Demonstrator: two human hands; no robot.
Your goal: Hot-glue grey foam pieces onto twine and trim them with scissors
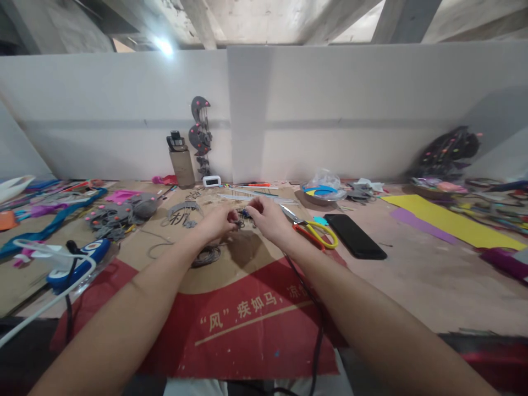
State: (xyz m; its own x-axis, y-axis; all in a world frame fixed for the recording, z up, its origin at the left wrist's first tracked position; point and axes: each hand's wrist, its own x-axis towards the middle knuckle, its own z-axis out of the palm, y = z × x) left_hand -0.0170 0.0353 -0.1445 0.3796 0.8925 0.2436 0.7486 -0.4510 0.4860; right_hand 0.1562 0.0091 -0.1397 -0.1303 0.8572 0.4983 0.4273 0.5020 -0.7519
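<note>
Both my hands are close together above a brown and red cardboard sheet [247,313]. My left hand [220,223] is closed, its thumb and fingers pinched at a small dark grey piece [242,218]. On the other side of that piece, my right hand [269,217] curls downward with its fingertips pressed together. What exactly the fingertips hold is too small to make out. A coil of grey cord [207,256] lies below my left hand. To the right of my right hand rest scissors [315,234] with yellow and orange handles.
A black phone [355,236] lies right of the scissors. Left are grey pieces with pink dots [119,214] and a blue-white power strip [78,267]. A bottle [181,165] and a small white clock [212,181] stand at the back. A dark cable [303,283] passes under my right forearm.
</note>
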